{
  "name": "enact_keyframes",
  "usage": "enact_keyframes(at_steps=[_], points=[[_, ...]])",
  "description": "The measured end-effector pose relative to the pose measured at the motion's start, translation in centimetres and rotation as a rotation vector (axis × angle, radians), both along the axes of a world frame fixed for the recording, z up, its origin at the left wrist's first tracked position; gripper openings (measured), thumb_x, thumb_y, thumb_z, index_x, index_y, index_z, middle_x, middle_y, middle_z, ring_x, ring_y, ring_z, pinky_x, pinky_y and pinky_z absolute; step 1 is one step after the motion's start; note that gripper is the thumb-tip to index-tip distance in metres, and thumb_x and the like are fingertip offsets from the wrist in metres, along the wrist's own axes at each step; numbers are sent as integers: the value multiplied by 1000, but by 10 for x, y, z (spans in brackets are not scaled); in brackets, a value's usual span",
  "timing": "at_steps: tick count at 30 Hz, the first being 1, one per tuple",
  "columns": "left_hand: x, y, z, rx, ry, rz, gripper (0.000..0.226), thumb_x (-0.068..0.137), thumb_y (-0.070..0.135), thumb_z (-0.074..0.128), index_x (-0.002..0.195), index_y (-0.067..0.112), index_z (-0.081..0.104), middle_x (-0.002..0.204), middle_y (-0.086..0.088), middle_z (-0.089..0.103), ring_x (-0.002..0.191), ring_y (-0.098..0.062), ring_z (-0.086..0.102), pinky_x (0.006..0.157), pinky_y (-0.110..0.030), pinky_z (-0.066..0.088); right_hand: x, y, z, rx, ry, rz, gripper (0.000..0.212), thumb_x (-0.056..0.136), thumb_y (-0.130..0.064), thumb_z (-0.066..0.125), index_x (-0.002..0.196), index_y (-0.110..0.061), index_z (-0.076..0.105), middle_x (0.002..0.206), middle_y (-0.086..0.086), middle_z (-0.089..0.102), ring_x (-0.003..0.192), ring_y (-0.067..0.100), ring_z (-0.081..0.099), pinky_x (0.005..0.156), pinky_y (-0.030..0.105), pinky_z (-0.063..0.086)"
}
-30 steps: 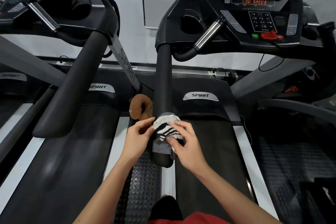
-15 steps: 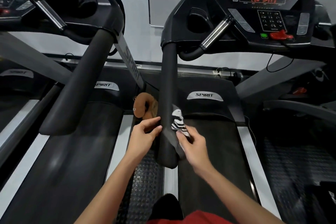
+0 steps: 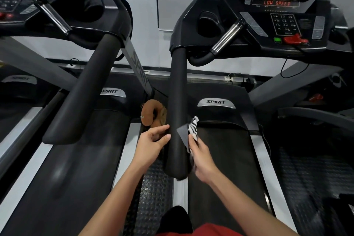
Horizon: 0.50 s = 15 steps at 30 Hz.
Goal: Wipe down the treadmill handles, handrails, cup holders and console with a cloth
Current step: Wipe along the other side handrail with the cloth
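Note:
A black padded handrail (image 3: 177, 101) of the right treadmill runs from the console toward me. My right hand (image 3: 201, 157) grips a grey cloth with a black-and-white striped patch (image 3: 191, 129) against the rail's right side, near its free end. My left hand (image 3: 153, 140) is at the rail's left side, fingers relaxed and spread, fingertips at the rail's edge and holding nothing. Above are the console (image 3: 277, 15) reading LOW SPEED, a cup holder (image 3: 207, 23) and a chrome handle (image 3: 226, 39).
A second treadmill stands at the left with its own black handrail (image 3: 82, 92) and chrome handle (image 3: 53, 18). A brown rolled object (image 3: 151, 112) lies on the floor between the machines. The rubber floor mat (image 3: 153, 188) lies below my arms.
The cloth has come off the top of the rail and slid to its right side with my right hand. My left hand let go of the cloth and opened beside the rail.

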State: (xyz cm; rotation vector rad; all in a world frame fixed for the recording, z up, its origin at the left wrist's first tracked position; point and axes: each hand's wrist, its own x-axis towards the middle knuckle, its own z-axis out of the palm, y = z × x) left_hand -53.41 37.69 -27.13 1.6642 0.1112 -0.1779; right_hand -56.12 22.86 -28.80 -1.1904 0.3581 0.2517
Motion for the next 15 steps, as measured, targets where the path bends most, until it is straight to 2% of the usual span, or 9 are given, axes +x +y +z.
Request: enact_keyframes(at_steps=[2,4,6,8,10,12,13,15], points=[[1,0,2,-7,9,-5,28,84,10,66,104,29,67,112,-3,68,106,-14,63,98,-39,49,-9,-6,2,-98,-113,-57,23,94,-16,52,114,-12,62,101,-2,72,96,8,67,74,16,52],[3,1,3,-15,9,8,25,86,10,64,102,29,67,109,-2,69,104,-15,64,98,-40,49,-8,-10,8,-219,-219,-37,22,90,-11,59,110,-18,64,104,-4,71,97,5,65,78,13,49],[6,0,6,-52,-3,54,24,89,12,61,107,27,66,108,1,69,101,-12,64,95,-41,51,1,-9,18,-363,-275,48,35,87,-13,63,120,-23,57,116,-6,60,102,-2,58,85,4,42],[6,-1,12,-114,-46,96,28,92,11,55,118,18,61,108,3,67,94,-3,64,86,-29,54,17,-7,29,-494,-288,175,51,88,-19,62,135,-26,42,119,-4,42,108,-4,46,89,-2,33],[6,3,20,-130,-157,69,34,92,7,54,123,19,55,117,1,63,100,-1,61,83,-17,51,30,-13,37,-599,-302,300,48,93,-26,54,137,-33,36,123,-2,34,118,5,36,103,13,28],[5,12,24,-79,-270,-93,46,87,3,60,126,26,51,132,3,54,120,-3,51,93,-12,43,33,-30,41,-689,-348,391,48,93,-25,53,138,-33,37,135,-5,37,129,11,30,114,28,20],[5,16,25,-26,-313,-214,53,84,3,64,128,29,49,138,6,48,128,-1,43,98,-11,38,32,-39,42,-700,-394,432,50,91,-22,57,138,-30,40,141,-6,38,133,11,30,116,31,19],[7,23,20,131,-360,-409,64,79,11,71,132,38,47,144,13,40,134,4,32,106,-11,29,26,-50,39,-715,-460,493,53,85,-16,65,133,-27,47,144,-6,38,135,7,33,115,32,26]])
